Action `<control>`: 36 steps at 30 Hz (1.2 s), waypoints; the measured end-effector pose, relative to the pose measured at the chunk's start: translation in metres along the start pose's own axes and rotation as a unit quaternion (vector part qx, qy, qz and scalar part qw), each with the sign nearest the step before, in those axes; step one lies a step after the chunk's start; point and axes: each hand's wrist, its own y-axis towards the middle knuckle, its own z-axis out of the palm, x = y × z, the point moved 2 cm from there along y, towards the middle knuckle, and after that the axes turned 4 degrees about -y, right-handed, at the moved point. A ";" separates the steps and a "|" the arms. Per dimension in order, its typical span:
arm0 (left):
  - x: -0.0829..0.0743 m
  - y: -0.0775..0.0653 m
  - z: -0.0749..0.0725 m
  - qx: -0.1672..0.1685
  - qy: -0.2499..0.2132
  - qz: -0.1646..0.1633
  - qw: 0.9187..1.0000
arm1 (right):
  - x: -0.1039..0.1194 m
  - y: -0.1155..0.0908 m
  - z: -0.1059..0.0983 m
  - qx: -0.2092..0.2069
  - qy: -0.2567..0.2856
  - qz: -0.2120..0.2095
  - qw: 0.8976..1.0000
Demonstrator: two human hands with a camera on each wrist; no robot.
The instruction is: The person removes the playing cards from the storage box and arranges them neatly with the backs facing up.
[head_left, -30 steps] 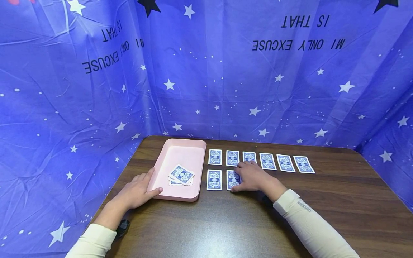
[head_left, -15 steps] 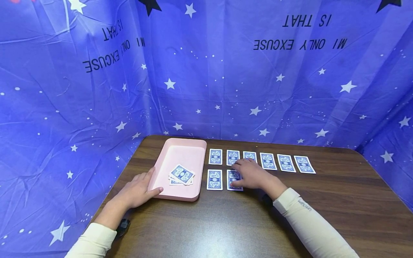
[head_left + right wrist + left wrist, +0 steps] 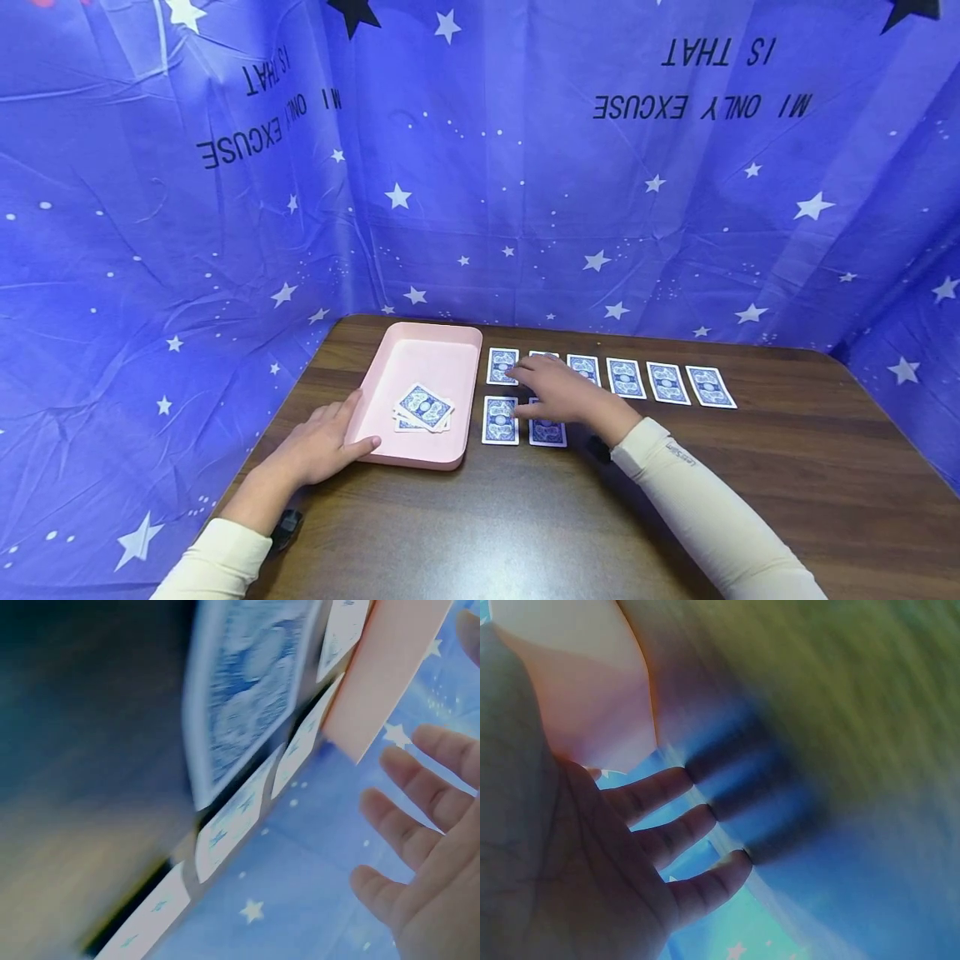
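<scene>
In the head view my left hand [image 3: 318,446] rests against the left side of a pink tray [image 3: 431,461], fingers extended. Several blue-backed playing cards [image 3: 425,406] lie in a loose, fanned pile inside that tray. My right hand [image 3: 562,392] hovers over the left part of the card rows, fingers spread and holding nothing. Its fingertips are near the front-left card [image 3: 499,422] and the back-left card [image 3: 501,367]. Partly under the hand lies the second front card [image 3: 548,434]. The right wrist view shows loosely bent fingers [image 3: 401,829] apart from the cards.
A back row of face-down cards continues to the right, ending in a slightly turned card [image 3: 711,387]. Everything stands on a brown wooden table [image 3: 525,525]. A blue star-patterned cloth [image 3: 525,208] hangs behind and at both sides.
My right hand has lifted off the second front card and moved left toward the leftmost cards. The left hand stays at the tray.
</scene>
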 end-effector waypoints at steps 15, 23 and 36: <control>0.002 0.001 0.001 0.000 0.004 -0.001 1.000 | 0.034 0.065 -0.008 0.005 -0.009 -0.070 0.998; 0.002 0.001 0.000 0.001 0.006 -0.005 1.000 | 0.050 0.092 0.001 0.034 -0.018 -0.092 0.995; 0.001 0.002 -0.001 0.003 0.008 -0.003 1.000 | 0.059 0.112 0.015 0.081 -0.015 -0.086 0.993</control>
